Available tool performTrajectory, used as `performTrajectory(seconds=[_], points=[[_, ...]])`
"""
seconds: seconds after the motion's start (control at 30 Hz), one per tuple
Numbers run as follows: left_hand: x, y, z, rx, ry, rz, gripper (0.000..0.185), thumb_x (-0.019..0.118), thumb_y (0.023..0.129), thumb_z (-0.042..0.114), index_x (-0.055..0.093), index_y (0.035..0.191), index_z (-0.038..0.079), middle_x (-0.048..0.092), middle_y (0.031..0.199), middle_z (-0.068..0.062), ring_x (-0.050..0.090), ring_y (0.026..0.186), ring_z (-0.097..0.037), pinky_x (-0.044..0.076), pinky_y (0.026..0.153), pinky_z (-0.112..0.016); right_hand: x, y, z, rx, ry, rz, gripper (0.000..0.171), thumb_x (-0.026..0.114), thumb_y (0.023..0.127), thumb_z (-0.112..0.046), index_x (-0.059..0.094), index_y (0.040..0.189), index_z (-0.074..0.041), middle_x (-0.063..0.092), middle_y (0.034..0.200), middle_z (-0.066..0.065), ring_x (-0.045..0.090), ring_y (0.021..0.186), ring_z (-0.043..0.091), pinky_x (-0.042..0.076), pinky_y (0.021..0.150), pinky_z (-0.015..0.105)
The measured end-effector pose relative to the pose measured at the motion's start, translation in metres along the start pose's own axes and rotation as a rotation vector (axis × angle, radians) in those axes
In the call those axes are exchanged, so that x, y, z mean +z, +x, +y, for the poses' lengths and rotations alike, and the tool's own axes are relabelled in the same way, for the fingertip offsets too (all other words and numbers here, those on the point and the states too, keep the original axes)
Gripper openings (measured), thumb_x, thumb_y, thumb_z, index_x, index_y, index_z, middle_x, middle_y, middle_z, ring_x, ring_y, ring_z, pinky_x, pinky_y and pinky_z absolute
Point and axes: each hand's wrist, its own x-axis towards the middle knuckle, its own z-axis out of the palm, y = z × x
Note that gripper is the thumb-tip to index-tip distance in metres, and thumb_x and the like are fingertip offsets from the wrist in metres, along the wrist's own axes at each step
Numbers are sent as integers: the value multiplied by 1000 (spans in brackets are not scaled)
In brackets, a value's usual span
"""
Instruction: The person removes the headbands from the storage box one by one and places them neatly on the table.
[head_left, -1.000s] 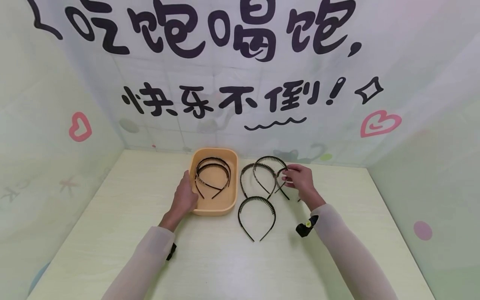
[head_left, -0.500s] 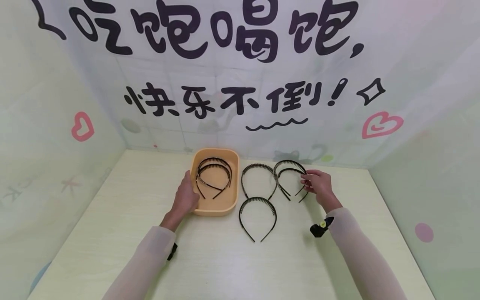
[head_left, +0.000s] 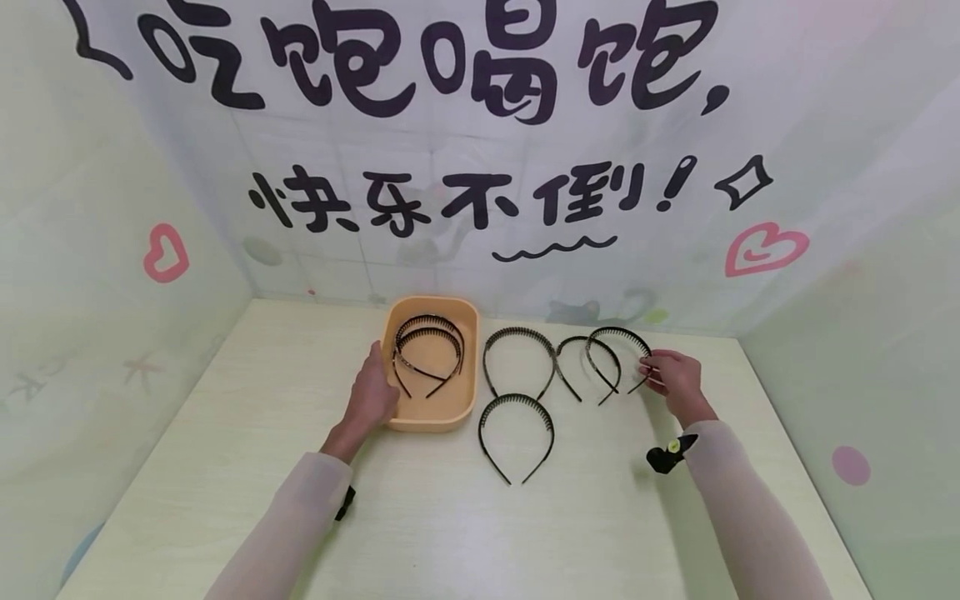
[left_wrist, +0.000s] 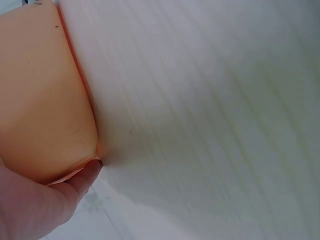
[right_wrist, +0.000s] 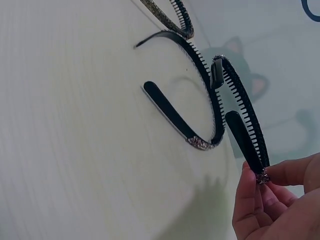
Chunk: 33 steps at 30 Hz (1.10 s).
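My left hand (head_left: 372,393) grips the left side of an orange plastic tray (head_left: 431,425); in the left wrist view its fingers lie at the tray's edge. Two dark toothed headbands (head_left: 429,332) overlap inside the tray. Between thumb and fingertips, my right hand (head_left: 675,377) pinches one end of another black toothed headband (right_wrist: 248,114), with glittery bits by the grip. That headband is tilted up and, in the head view, overlaps the right side of a black headband (right_wrist: 167,112) lying on the table.
Two more headbands lie right of the tray: one at the back (head_left: 517,331) and one in front (head_left: 516,397). All stand on a pale wood-grain table (head_left: 480,533). A printed curtain (head_left: 420,275) closes off the back and sides.
The right hand has carried its headband rightward, away from the back headband and across the rightmost one on the table. My left hand and the tray stay in place.
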Motion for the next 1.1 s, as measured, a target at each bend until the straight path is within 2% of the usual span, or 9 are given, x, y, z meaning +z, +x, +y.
performTrajectory(seconds=[0.23, 0.43, 0.77, 1.1], points=[[0, -2, 0, 1, -14, 1, 85, 47, 84, -11, 2, 156, -7, 28, 152, -36, 33, 138, -49, 33, 112, -58, -21, 5, 1, 31, 44, 28, 40, 59, 94, -3, 50, 134, 2, 70, 70, -8, 68, 66, 4, 56, 62, 20], [0, -2, 0, -4, -8, 4, 85, 47, 83, -11, 3, 155, -7, 29, 151, -37, 35, 137, -50, 34, 111, -59, -36, 7, 2, 17, 68, 20, 33, 58, 94, -1, 53, 127, 2, 70, 67, -8, 68, 64, 4, 56, 61, 20], [-1, 0, 0, 26, -2, 11, 83, 46, 85, -11, 2, 155, -9, 31, 149, -38, 38, 134, -50, 39, 106, -58, -56, 10, 4, 43, 6, 20, 33, 55, 97, -5, 51, 130, 0, 68, 72, -9, 67, 70, 4, 56, 65, 21], [0, 0, 0, 18, -6, 3, 84, 46, 84, -12, 2, 155, -9, 29, 150, -38, 38, 135, -50, 40, 106, -57, -59, 15, 7, 41, -36, 15, 29, 56, 98, -6, 53, 127, -1, 68, 69, -11, 66, 67, 3, 55, 63, 21]])
